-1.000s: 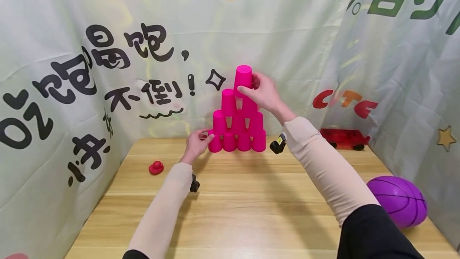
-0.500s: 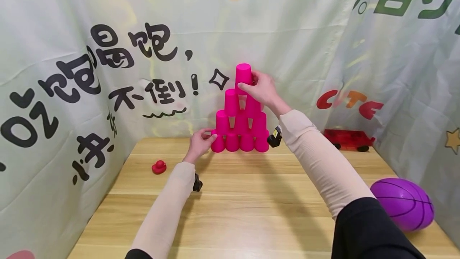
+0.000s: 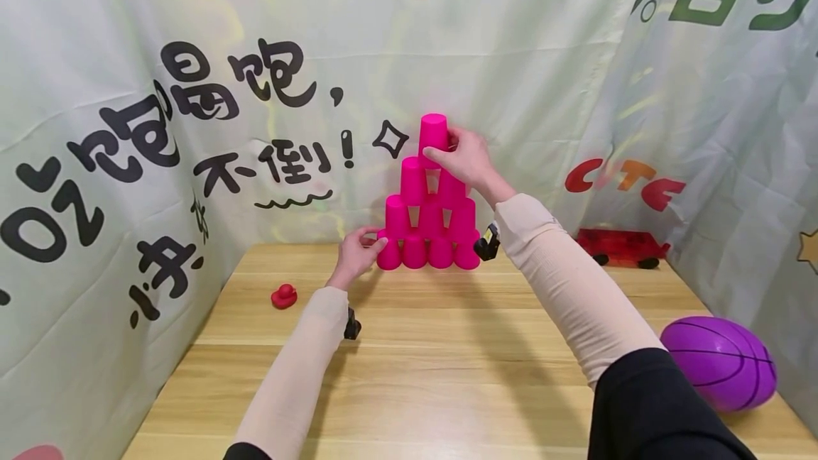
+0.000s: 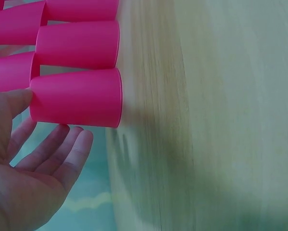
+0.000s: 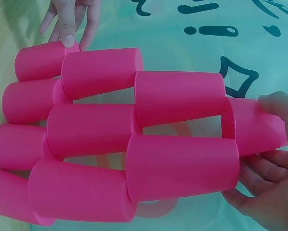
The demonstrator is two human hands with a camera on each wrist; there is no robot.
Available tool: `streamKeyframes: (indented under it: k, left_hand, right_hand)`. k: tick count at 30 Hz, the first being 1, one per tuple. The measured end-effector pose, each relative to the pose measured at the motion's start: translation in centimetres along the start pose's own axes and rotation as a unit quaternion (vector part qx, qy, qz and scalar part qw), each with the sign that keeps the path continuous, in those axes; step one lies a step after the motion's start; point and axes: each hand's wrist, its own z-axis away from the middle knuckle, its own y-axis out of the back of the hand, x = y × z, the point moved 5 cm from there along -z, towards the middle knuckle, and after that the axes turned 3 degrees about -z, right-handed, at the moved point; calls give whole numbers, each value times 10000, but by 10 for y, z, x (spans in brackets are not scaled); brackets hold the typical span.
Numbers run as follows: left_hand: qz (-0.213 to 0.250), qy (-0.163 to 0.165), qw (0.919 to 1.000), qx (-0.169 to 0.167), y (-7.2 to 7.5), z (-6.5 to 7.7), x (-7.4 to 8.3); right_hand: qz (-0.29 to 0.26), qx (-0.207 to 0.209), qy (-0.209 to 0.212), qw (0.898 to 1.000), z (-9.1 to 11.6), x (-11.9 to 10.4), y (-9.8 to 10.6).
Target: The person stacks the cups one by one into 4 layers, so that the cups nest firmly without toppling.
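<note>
Upside-down pink plastic cups stand stacked in a pyramid, with four tiers narrowing to a single top cup (image 3: 433,130). My right hand (image 3: 469,158) grips that top cup from the right, thumb in front and fingers round behind; its lower rim bridges the two cups below, seen in the right wrist view. At the bottom left my left hand (image 3: 358,255) touches the outermost bottom cup (image 4: 76,98). Its thumb lies at the cup's upper edge and its loosely extended fingers reach along the outer side.
A small red rubber duck (image 3: 284,296) sits on the wooden table (image 3: 415,382) left of the left forearm. At the back right stands a red toy car (image 3: 621,248), with a purple ball (image 3: 718,363) nearer. A printed curtain (image 3: 511,55) hangs behind.
The top cup, slightly tilted a second ago, now stands straighter over the two below. The head view has shifted a little. My left hand stays at the bottom cup.
</note>
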Motion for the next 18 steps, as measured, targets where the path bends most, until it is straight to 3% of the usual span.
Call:
streamKeyframes:
  k: [10, 18]
  left_hand:
    - [-39, -9, 10000, -47, -1, 0, 1]
    - [-98, 76, 9999, -85, 1, 0, -1]
  right_hand:
    - [70, 5, -26, 10000, 0, 1, 2]
    - [-235, 57, -174, 9996, 9, 2, 16]
